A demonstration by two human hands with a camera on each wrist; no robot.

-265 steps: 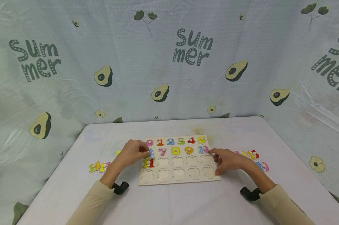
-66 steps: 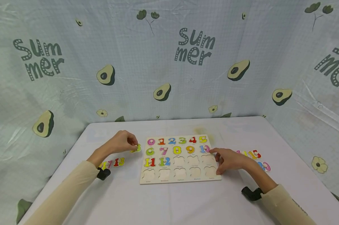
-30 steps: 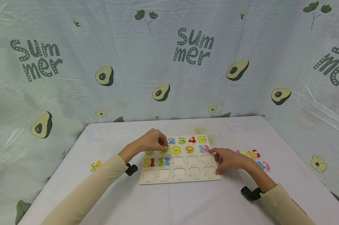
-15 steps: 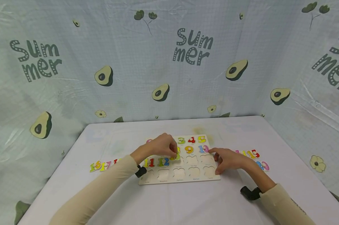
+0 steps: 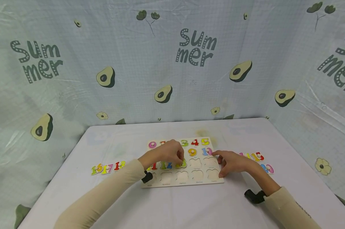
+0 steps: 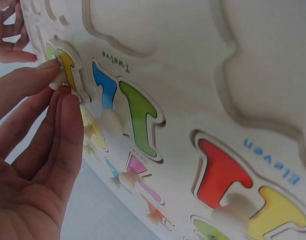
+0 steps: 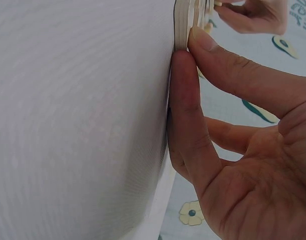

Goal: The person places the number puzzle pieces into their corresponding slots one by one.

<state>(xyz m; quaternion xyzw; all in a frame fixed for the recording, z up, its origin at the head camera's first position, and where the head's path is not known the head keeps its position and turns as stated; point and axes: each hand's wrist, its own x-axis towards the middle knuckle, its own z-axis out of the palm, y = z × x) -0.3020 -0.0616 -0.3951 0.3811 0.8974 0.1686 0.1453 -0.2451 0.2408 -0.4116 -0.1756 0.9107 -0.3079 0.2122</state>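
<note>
A wooden number puzzle board (image 5: 174, 178) lies flat on the table, holding number pieces in its upper rows. My left hand (image 5: 171, 152) pinches the knob of the number 13 puzzle piece (image 6: 67, 70) between thumb and fingers. That green and yellow piece sits at the third-row recess beside the 12 (image 6: 125, 105); whether it lies fully in the recess, I cannot tell. On the right, my right hand (image 5: 233, 161) grips the board's edge, thumb and finger against it in the right wrist view. The index finger reaches close to the 10 piece (image 5: 207, 151). My left hand hides some pieces.
Left of the board lie loose pieces 16 (image 5: 97, 169), 17 (image 5: 107, 169) and 18 (image 5: 119, 165). More loose pieces, including a 15 (image 5: 257, 156), lie behind the right hand, partly covered. A printed curtain (image 5: 189, 105) hangs behind the table.
The left hand set the 12 in the board, then picked up the 13 from the table's left side. It carried the 13 rightward, down to the third row. The right hand stayed put.
</note>
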